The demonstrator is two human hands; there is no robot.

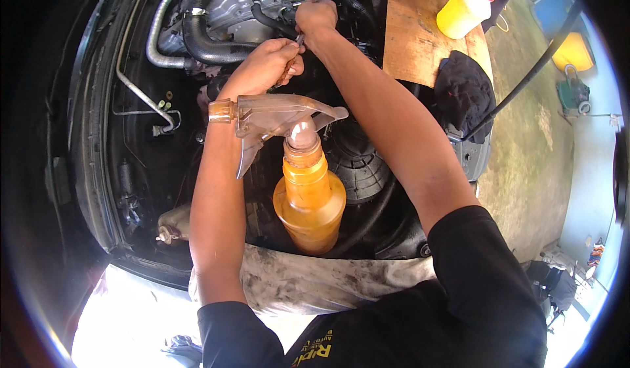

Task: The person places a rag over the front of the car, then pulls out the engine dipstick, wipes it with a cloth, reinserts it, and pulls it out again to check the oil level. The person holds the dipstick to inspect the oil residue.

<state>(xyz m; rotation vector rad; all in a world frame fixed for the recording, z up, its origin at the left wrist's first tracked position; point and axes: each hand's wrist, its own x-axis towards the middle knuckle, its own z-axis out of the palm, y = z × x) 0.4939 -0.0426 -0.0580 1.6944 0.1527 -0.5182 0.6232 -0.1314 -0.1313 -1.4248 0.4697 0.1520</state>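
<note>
My left hand (268, 67) is closed over the near side of the engine (230, 3), beside a thick black hose (209, 47). A small grey metallic piece (300, 40) shows at its fingertips; I cannot make out its kind. Just beyond and to the right, my right hand (317, 17) is closed low over the engine. Its fingers hide whatever they grip. Between my forearms stands an orange spray bottle (310, 214) with a translucent trigger head (275, 118), upright and touched by neither hand.
A stained cloth (328, 279) drapes the car's near edge. On the right, a brown board (412, 30) carries a yellow spray bottle (461, 15), with a black cloth (463, 82) beside it. A thin dark rod (525, 79) slants up there. Metal pipes (157, 36) run at the left.
</note>
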